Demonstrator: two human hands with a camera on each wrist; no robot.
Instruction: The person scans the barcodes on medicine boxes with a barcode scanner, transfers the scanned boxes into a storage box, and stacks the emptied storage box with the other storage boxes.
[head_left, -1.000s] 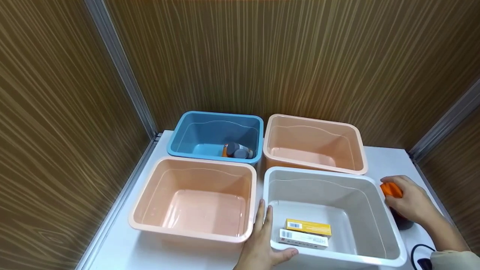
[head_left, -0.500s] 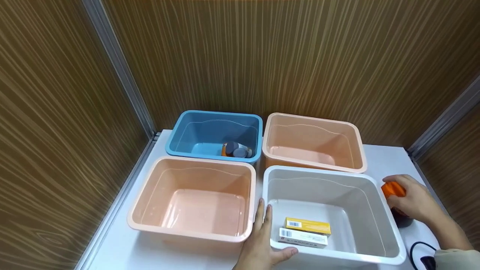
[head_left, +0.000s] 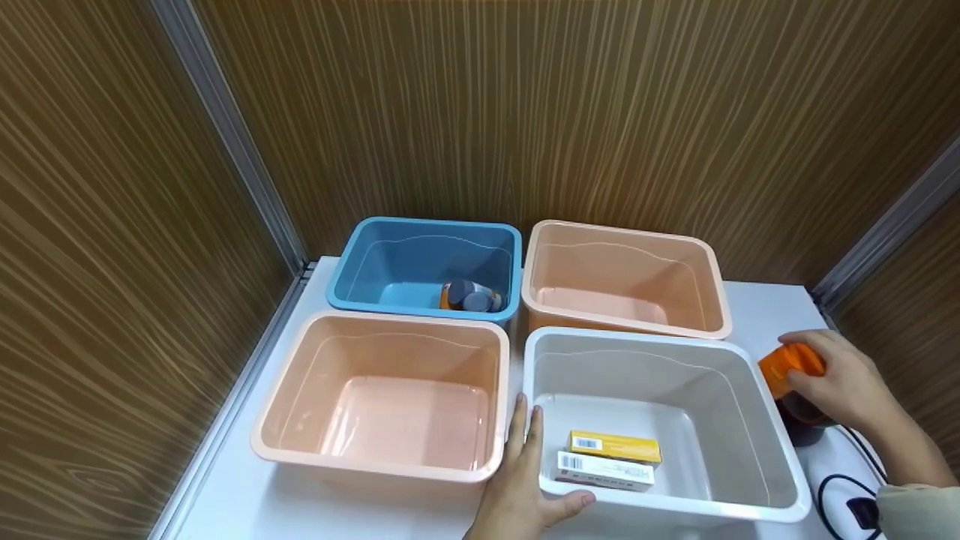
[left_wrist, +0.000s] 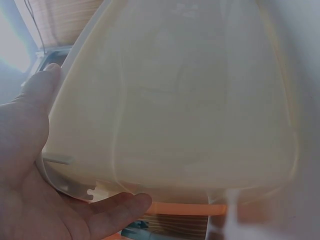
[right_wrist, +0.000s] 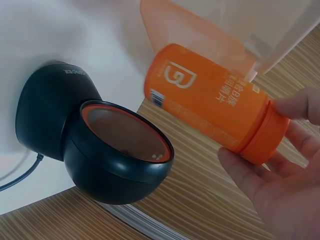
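My right hand (head_left: 851,379) pinches the orange cap of an orange bottle (right_wrist: 205,95) with white lettering. The bottle is tilted, its barcode end pointing toward a dark scanner (right_wrist: 120,150) with a round glassy face; the right wrist view shows a gap between them. In the head view the scanner (head_left: 801,420) stands right of the white bin (head_left: 637,506), partly behind the bottle and hand. My left hand (head_left: 517,487) rests at the bin's front left corner, fingers straight along the side, thumb on the front rim. A yellow box (head_left: 615,446) and a white box (head_left: 604,471) lie inside.
A peach bin (head_left: 382,471) stands left of the white one. Behind are a blue bin (head_left: 424,310) holding bottles with grey caps (head_left: 477,301) and another peach bin (head_left: 626,324). A black cable (head_left: 823,495) runs at the right. Wood-grain panels (head_left: 480,112) enclose the white table.
My right hand has lifted the orange bottle a little up and to the right, exposing more of its body and of the scanner. The left hand stays at the bin's corner.
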